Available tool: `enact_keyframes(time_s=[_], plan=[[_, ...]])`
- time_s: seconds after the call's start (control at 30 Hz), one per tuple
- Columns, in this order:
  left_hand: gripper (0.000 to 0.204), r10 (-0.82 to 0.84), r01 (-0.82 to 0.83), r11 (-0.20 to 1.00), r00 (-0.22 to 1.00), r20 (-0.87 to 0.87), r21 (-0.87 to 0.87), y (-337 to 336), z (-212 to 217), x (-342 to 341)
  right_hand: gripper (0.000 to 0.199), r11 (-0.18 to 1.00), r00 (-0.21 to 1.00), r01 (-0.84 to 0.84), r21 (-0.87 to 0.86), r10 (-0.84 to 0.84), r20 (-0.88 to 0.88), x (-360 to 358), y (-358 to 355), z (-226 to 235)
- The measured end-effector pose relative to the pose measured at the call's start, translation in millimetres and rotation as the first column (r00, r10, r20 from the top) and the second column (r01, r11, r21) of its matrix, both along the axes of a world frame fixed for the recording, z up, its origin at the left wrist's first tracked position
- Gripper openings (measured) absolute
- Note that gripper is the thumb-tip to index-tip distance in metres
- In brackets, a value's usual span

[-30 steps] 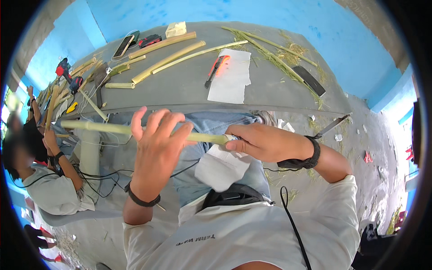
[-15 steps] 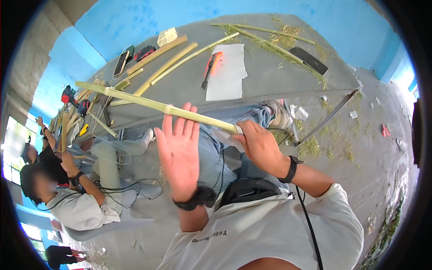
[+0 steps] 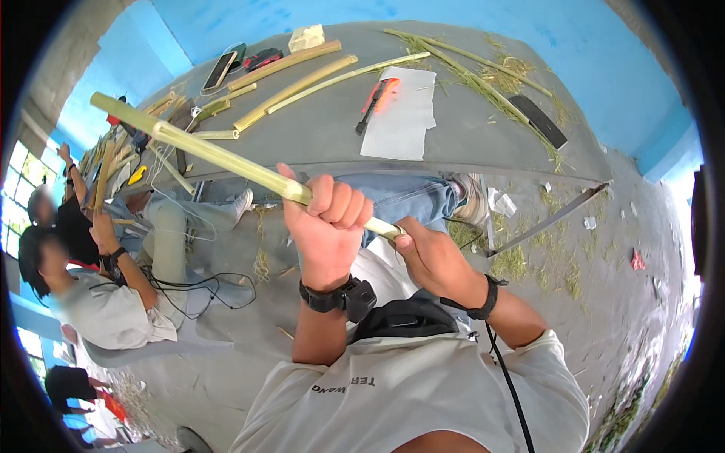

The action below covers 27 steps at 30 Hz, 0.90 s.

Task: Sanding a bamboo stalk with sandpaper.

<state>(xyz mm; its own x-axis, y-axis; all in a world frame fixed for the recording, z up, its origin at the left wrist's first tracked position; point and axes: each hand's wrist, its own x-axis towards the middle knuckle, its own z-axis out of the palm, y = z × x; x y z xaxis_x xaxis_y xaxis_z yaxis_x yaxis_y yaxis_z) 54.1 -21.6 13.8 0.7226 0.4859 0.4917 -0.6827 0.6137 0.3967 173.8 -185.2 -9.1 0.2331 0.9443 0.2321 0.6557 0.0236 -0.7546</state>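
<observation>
A pale green bamboo pole (image 3: 226, 160) slants across in front of me, its far end raised to the upper left and its near end between my hands. My left hand (image 3: 329, 219) is wrapped round it near the lower part, thumb lying along the stalk. At the near tip, my right hand (image 3: 436, 260) is closed on the pole, thumb and fingers pinching its end. Below my hands a white sheet (image 3: 381, 266) lies over my lap; whether my right fingers also hold part of it I cannot tell.
On the grey table (image 3: 317, 155) lie bamboo lengths (image 3: 294, 92), a red-and-black cutter knife (image 3: 375, 102) on white paper (image 3: 408, 128), a phone (image 3: 220, 71) and a black flat case (image 3: 538, 121). At left sits a co-worker (image 3: 121, 306). Plant shavings (image 3: 510, 260) litter the floor.
My left hand was spread flat against the pole and is now closed round it. The pole's far end has swung nearer and looks larger. The view has shifted slightly.
</observation>
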Motion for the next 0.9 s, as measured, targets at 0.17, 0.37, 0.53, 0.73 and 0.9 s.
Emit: enact_keyframes(time_s=[0.17,0.37,0.53,0.73,0.9], plan=[[0.065,-0.043,0.044,0.998,0.999,0.022,-0.05,3.9,-2.9,-9.8,0.031,0.989,0.936,-0.148,-0.024,0.132,-0.325,8.4,-9.2,24.9],[0.066,-0.081,0.081,0.997,0.997,0.01,-0.005,6.0,-4.0,-16.3,0.035,0.973,0.95,-0.185,-0.137,0.141,-0.279,9.5,-10.4,24.9],[0.067,-0.034,0.031,0.998,0.998,0.051,0.057,2.4,-3.8,-14.1,0.034,0.984,0.978,-0.152,-0.091,0.137,-0.158,-1.0,-8.7,18.9],[0.067,-0.183,0.174,0.983,0.967,0.177,0.066,8.4,4.9,-16.2,0.036,0.967,0.93,-0.226,-0.113,0.18,-0.32,0.2,-11.3,22.5],[0.067,-0.296,0.269,0.951,0.936,0.193,0.152,11.2,11.6,-12.1,0.043,0.889,0.733,-0.449,-0.091,0.309,-0.606,16.1,-7.9,15.8]])
